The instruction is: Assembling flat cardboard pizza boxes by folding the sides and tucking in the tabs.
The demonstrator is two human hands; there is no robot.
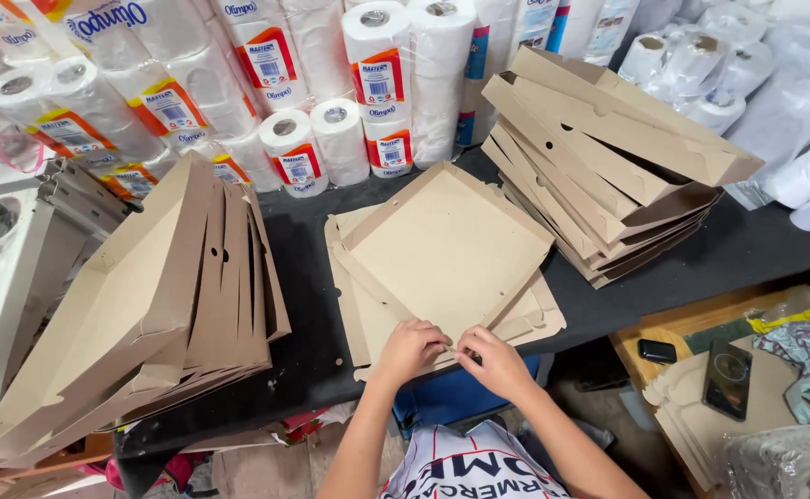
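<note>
I see my left hand [411, 348] and right hand [495, 360] together, fingers pinched on the near corner of a half-folded cardboard pizza box [442, 248] to lock its flap. The box lies open and empty on flat blanks, mid dark tabletop [747, 249]. Folded boxes [599, 157] stack far right; others lean left [146, 305]. Toilet paper rolls [331, 139] line the far edge.
</note>
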